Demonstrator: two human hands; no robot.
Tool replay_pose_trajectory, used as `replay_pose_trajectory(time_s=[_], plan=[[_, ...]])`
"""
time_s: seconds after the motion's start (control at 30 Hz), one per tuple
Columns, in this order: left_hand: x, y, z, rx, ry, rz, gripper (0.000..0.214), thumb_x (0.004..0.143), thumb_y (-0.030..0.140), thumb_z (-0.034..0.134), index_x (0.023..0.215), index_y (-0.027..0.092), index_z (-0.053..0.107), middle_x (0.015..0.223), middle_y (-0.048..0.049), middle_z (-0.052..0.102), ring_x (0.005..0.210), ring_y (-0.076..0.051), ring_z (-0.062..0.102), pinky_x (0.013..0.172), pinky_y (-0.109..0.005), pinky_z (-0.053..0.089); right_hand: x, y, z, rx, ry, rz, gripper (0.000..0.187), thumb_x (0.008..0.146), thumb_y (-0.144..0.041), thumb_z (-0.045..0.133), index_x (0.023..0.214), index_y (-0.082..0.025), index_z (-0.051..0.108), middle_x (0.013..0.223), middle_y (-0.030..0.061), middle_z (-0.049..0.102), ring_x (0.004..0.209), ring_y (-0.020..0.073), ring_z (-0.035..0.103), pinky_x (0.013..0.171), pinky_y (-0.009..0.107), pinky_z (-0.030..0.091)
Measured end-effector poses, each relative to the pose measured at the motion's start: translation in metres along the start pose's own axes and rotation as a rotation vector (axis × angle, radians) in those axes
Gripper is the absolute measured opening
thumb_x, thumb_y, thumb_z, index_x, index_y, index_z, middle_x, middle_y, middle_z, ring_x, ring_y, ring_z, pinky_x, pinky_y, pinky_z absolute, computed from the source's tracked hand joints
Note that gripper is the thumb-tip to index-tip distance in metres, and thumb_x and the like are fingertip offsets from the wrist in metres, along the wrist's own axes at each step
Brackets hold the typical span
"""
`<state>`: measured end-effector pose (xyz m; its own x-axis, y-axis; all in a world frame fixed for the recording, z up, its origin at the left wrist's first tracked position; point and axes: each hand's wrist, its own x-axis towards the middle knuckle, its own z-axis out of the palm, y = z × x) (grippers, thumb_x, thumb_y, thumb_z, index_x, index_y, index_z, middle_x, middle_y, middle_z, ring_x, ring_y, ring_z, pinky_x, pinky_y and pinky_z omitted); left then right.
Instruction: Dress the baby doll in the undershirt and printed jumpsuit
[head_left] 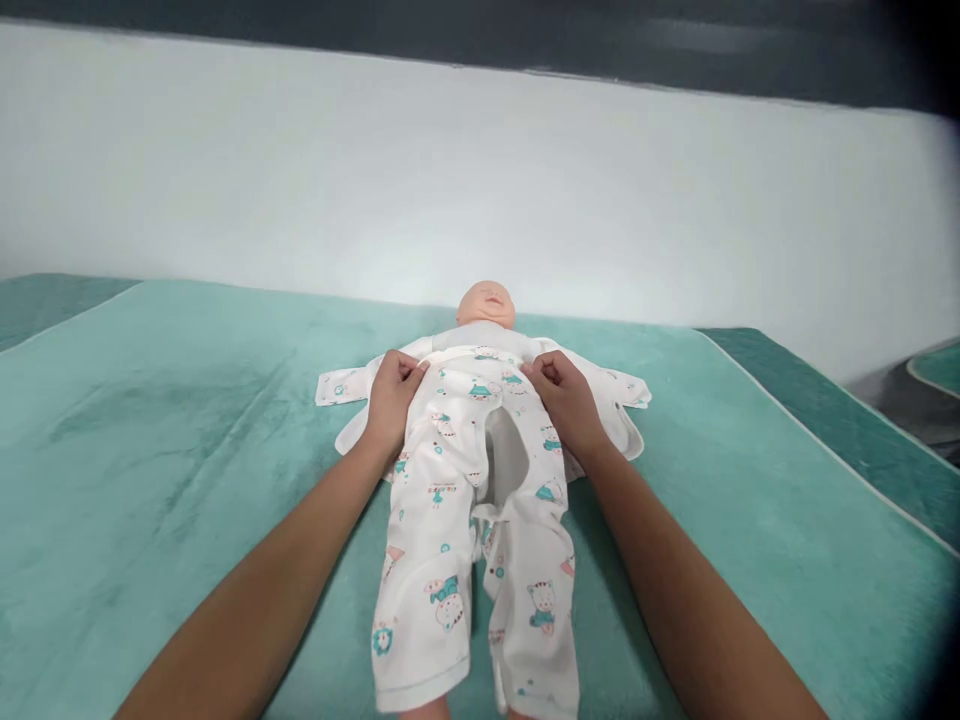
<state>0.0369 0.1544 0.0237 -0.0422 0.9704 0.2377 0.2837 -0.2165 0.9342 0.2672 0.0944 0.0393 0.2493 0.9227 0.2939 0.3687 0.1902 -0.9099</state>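
A baby doll (486,303) lies on its back with its head toward the wall. White baby pants (427,510) printed with small animals cover its legs and reach up over its belly; an opening shows at the crotch. Pinched at the waistband's left edge are the fingers of my left hand (395,393). My right hand (561,395) grips the same waistband at its right edge. Beneath the pants, a white baby jacket (626,388) lies spread out, both sleeves stretched sideways. The doll's feet show only slightly below the pant cuffs.
A light green blanket (187,430) with a darker green border (810,390) covers the surface under the doll. Behind it rises a white wall (450,180) with a dark band on top. At the far right sits a dark grey object, partly cut off.
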Motion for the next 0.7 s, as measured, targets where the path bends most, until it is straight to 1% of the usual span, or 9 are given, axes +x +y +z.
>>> replay_pose_trajectory(time_s=[0.1,0.17,0.23,0.33,0.4,0.47,0.53,0.6,0.7], plan=[[-0.005,-0.001,-0.005,0.023,-0.08,-0.012,0.021,0.082,0.041,0.06,0.079,0.021,0.052,0.078,0.0009,0.059,0.075,-0.016,0.055,0.067,-0.025,0.042,-0.009,0.004,-0.011,0.047,-0.099,0.033,0.027,0.085,-0.049,0.061,0.082,-0.023,0.057,0.069,-0.0039,0.049,0.061,0.0125,0.041,0.056,0.026,0.035],[-0.009,0.003,-0.012,0.066,-0.151,-0.013,0.025,0.082,0.046,0.06,0.078,0.021,0.053,0.075,0.0018,0.058,0.071,-0.015,0.052,0.063,-0.025,0.04,-0.01,0.008,-0.022,0.061,-0.207,0.099,0.031,0.086,-0.052,0.06,0.078,-0.022,0.057,0.065,-0.0043,0.049,0.059,0.012,0.041,0.054,0.026,0.034],[-0.011,0.008,-0.022,0.099,-0.247,-0.041,0.031,0.083,0.05,0.059,0.075,0.021,0.053,0.071,0.0026,0.056,0.065,-0.014,0.049,0.058,-0.024,0.037,-0.01,0.011,-0.032,0.087,-0.343,0.158,0.035,0.086,-0.053,0.06,0.074,-0.021,0.056,0.065,-0.0039,0.051,0.059,0.0118,0.043,0.055,0.025,0.036],[-0.013,0.017,-0.035,0.098,-0.439,-0.144,0.036,0.082,0.054,0.059,0.071,0.02,0.055,0.07,0.0015,0.057,0.062,-0.014,0.048,0.054,-0.025,0.036,-0.01,0.012,-0.044,0.152,-0.526,0.212,0.034,0.083,-0.052,0.064,0.075,-0.019,0.059,0.072,-0.002,0.059,0.065,0.0128,0.051,0.061,0.027,0.042],[-0.014,0.022,-0.04,0.017,-0.536,-0.231,0.034,0.081,0.054,0.062,0.076,0.02,0.061,0.079,-0.0013,0.065,0.069,-0.016,0.056,0.059,-0.026,0.043,-0.011,0.01,-0.049,0.199,-0.606,0.24,0.029,0.08,-0.047,0.069,0.081,-0.019,0.062,0.079,-0.0005,0.063,0.071,0.0145,0.056,0.067,0.028,0.045],[-0.015,0.025,-0.041,-0.129,-0.603,-0.317,0.03,0.08,0.051,0.065,0.088,0.022,0.066,0.095,-0.0043,0.07,0.083,-0.019,0.063,0.072,-0.03,0.051,-0.013,0.008,-0.052,0.237,-0.65,0.267,0.026,0.076,-0.04,0.074,0.087,-0.019,0.064,0.086,0.0009,0.066,0.079,0.0166,0.06,0.073,0.031,0.048],[-0.018,0.027,-0.04,-0.267,-0.653,-0.396,0.032,0.08,0.047,0.068,0.1,0.023,0.067,0.107,-0.0058,0.071,0.095,-0.02,0.065,0.083,-0.033,0.053,-0.014,0.005,-0.053,0.271,-0.659,0.292,0.025,0.073,-0.034,0.076,0.089,-0.019,0.064,0.089,0.0014,0.067,0.083,0.0179,0.061,0.077,0.032,0.048],[-0.02,0.028,-0.038,-0.361,-0.672,-0.457,0.035,0.08,0.044,0.069,0.108,0.023,0.066,0.114,-0.0068,0.07,0.101,-0.021,0.066,0.088,-0.034,0.053,-0.015,0.004,-0.051,0.297,-0.644,0.306,0.024,0.071,-0.031,0.078,0.087,-0.019,0.064,0.087,0.0009,0.067,0.081,0.0174,0.061,0.075,0.031,0.048],[-0.022,0.029,-0.033,-0.44,-0.638,-0.517,0.037,0.083,0.041,0.068,0.113,0.021,0.065,0.117,-0.0082,0.07,0.105,-0.022,0.066,0.089,-0.034,0.054,-0.016,0.004,-0.046,0.328,-0.625,0.315,0.022,0.071,-0.027,0.076,0.085,-0.019,0.062,0.083,-0.0002,0.065,0.074,0.0145,0.057,0.068,0.027,0.045]])
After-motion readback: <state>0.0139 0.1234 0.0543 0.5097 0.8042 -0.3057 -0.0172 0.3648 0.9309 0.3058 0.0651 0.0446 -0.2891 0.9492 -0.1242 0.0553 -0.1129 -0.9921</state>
